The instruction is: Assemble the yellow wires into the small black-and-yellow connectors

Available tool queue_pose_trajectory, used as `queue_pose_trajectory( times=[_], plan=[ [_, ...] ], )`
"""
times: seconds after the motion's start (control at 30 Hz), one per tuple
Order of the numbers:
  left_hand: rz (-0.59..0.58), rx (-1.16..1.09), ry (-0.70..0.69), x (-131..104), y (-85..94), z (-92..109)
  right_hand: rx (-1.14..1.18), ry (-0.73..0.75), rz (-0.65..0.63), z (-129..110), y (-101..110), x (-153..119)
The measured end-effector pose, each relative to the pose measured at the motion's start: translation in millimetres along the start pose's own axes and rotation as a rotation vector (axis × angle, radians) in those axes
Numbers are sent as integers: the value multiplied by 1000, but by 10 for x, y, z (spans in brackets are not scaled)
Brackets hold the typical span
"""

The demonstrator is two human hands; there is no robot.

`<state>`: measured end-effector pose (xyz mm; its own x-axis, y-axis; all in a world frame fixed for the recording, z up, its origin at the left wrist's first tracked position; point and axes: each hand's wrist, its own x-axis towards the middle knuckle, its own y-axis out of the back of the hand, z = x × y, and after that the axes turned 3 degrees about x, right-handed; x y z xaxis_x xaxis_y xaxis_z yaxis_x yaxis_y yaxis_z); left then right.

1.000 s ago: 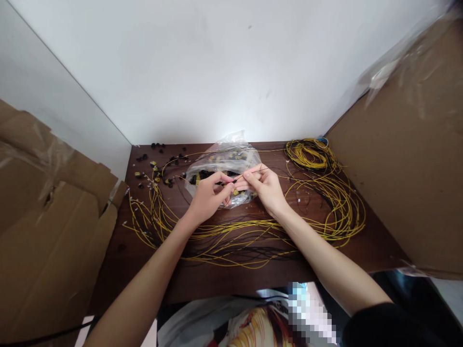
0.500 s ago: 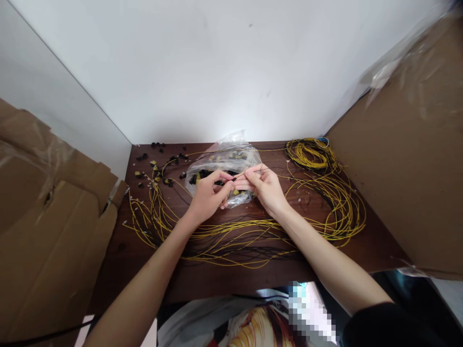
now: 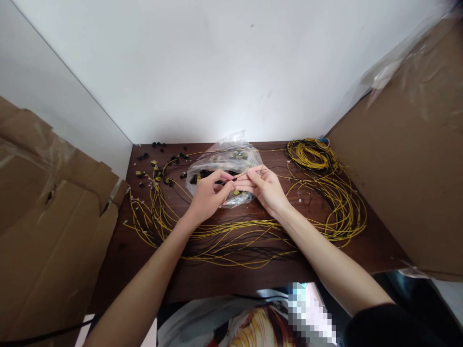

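Observation:
My left hand (image 3: pixel 211 193) pinches a small black connector (image 3: pixel 234 180) between thumb and fingertips. From it thin wires (image 3: pixel 243 174) run to my right hand (image 3: pixel 266 188), which grips them between thumb and forefinger with its other fingers stretched towards the left hand. Both hands hover over a clear plastic bag (image 3: pixel 235 137) that holds several small black and yellow parts (image 3: pixel 237 155). In front of the hands, long yellow and black wires (image 3: pixel 231 229) lie in a wide loop, their ends fanned out at the left. What lies inside the fingers is partly hidden.
A coiled bundle of yellow wire (image 3: pixel 307 154) rests at the back right of the brown table (image 3: pixel 231 282). Loose black and yellow pieces (image 3: pixel 177 158) are scattered at the back left. Cardboard (image 3: pixel 54 217) stands on the left, a cardboard box (image 3: pixel 405 154) on the right, a white wall (image 3: pixel 231 67) behind.
Almost nothing differs. Both hands keep their hold on the connector and wires, and the view has shifted very slightly.

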<state>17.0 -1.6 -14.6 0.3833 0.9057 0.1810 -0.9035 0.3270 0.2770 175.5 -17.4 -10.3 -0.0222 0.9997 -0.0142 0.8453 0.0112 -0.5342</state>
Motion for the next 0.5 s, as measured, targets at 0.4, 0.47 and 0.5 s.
queue_pose_trajectory(
  times=[0.4, 0.47, 0.5],
  plan=[
    [-11, 5, 28, 1, 8, 37, 16, -21, 15, 6, 17, 13],
    [-7, 0, 30, -1, 7, 39, 25, -22, 20, 5, 16, 13],
    [-5, -1, 31, -2, 6, 40, 29, -23, 22, 3, 14, 12]
  ],
)
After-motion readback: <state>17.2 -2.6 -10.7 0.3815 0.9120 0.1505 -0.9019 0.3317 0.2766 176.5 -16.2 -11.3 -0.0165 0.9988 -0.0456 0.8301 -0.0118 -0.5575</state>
